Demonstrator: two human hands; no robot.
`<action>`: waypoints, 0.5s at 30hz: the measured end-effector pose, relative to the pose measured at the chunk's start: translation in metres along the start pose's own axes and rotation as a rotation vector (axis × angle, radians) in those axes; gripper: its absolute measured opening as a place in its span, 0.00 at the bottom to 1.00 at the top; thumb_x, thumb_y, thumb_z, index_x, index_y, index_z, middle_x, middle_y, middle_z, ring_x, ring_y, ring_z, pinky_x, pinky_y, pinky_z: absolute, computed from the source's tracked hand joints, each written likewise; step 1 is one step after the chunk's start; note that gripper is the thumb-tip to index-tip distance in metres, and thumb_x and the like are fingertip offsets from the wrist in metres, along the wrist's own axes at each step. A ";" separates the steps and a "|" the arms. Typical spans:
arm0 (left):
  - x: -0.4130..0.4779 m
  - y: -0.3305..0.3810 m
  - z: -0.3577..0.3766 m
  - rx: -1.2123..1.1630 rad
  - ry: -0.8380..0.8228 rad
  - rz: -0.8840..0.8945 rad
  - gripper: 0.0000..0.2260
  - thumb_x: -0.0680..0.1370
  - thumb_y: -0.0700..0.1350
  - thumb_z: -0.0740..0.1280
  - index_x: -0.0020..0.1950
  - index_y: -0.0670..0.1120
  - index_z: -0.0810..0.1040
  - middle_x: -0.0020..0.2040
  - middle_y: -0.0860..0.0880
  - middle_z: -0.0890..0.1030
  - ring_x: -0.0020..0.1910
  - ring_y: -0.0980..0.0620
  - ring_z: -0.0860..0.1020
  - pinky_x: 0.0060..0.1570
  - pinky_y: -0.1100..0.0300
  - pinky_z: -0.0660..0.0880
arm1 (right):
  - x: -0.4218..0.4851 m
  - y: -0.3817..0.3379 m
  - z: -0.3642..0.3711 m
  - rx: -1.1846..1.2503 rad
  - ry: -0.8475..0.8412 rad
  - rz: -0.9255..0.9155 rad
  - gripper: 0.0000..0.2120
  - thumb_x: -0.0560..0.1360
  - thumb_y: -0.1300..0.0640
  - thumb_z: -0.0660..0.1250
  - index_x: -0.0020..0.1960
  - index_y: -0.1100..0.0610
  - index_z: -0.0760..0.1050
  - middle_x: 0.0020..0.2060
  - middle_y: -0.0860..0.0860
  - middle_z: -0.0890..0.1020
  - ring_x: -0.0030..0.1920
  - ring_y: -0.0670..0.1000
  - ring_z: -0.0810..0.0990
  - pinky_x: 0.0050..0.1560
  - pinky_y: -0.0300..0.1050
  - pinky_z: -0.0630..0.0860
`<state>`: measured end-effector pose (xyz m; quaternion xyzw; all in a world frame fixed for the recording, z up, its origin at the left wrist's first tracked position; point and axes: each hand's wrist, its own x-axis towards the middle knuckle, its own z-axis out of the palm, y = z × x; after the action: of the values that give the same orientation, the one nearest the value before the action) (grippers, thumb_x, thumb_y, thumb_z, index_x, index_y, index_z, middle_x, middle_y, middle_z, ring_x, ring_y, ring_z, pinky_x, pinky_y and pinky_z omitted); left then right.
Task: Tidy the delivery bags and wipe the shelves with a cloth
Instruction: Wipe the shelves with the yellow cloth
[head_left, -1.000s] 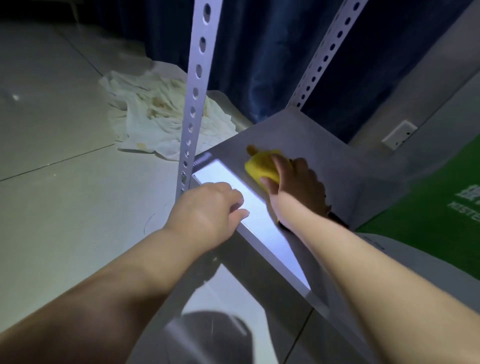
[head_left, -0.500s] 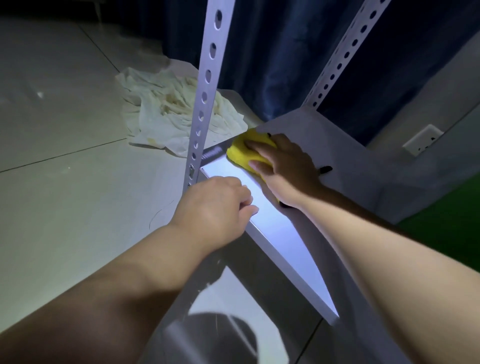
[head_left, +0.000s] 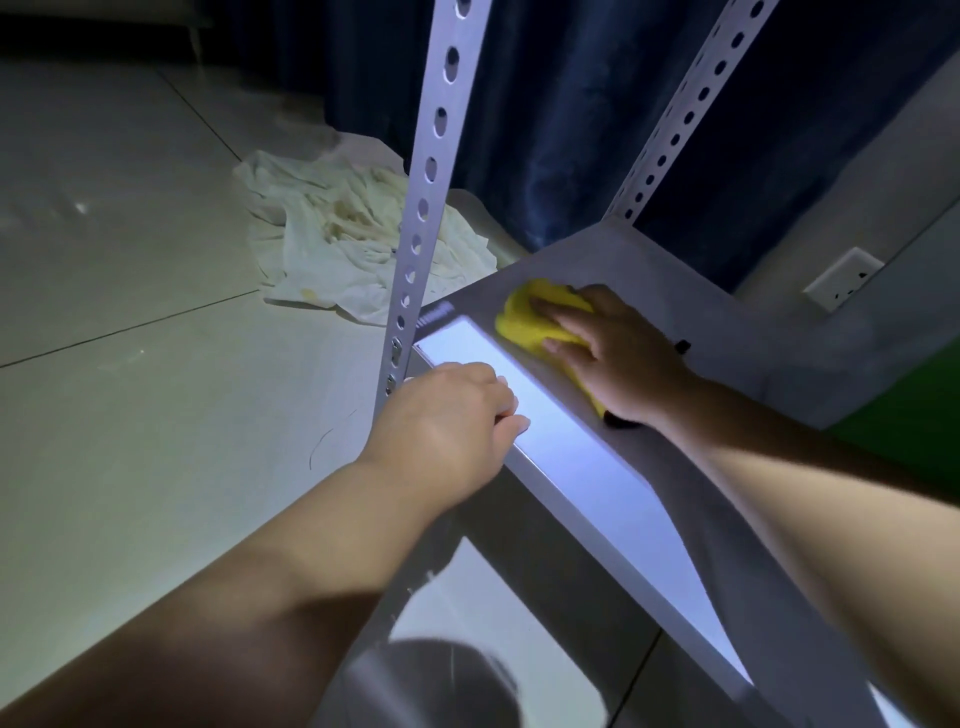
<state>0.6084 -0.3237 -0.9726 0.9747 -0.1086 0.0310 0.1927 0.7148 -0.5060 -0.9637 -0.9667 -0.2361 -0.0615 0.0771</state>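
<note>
A yellow cloth (head_left: 524, 319) lies on the grey metal shelf (head_left: 691, 306), near its front left corner. My right hand (head_left: 615, 353) presses flat on the cloth, fingers spread over it. My left hand (head_left: 447, 415) grips the shelf's bright front edge, fingers curled over the lip, just right of the perforated front upright (head_left: 421, 218). A green delivery bag (head_left: 914, 415) shows at the right edge, mostly out of frame.
A crumpled white sheet (head_left: 353, 244) lies on the tiled floor left of the rack. A second perforated upright (head_left: 680, 119) rises at the back, before a dark blue curtain (head_left: 545, 114). A wall socket (head_left: 841, 278) sits at the right.
My right hand slid the yellow cloth over the shelf's front left corner area, first toward the front edge, then slightly back. My left hand stayed gripping the edge.
</note>
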 end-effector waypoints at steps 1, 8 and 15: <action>0.000 0.000 0.000 -0.005 -0.004 0.000 0.15 0.80 0.56 0.54 0.56 0.52 0.77 0.54 0.54 0.75 0.56 0.52 0.72 0.48 0.59 0.70 | 0.004 0.009 -0.004 -0.020 -0.027 0.115 0.20 0.78 0.44 0.57 0.70 0.39 0.64 0.67 0.53 0.65 0.63 0.61 0.70 0.61 0.54 0.69; -0.005 0.000 0.006 -0.030 0.053 -0.011 0.16 0.80 0.55 0.55 0.60 0.51 0.77 0.61 0.53 0.75 0.62 0.52 0.70 0.56 0.57 0.71 | -0.001 -0.027 0.005 -0.080 -0.077 0.141 0.20 0.78 0.42 0.53 0.70 0.34 0.56 0.72 0.50 0.58 0.65 0.61 0.64 0.62 0.56 0.63; -0.006 0.002 0.006 -0.028 0.042 0.017 0.16 0.81 0.53 0.53 0.62 0.50 0.75 0.64 0.51 0.74 0.66 0.52 0.68 0.61 0.60 0.67 | -0.025 -0.004 -0.003 -0.055 -0.038 0.301 0.21 0.79 0.44 0.54 0.71 0.37 0.58 0.70 0.52 0.61 0.63 0.62 0.67 0.61 0.55 0.67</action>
<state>0.6021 -0.3265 -0.9780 0.9701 -0.1134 0.0515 0.2083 0.6904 -0.5142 -0.9644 -0.9939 -0.0884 -0.0375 0.0544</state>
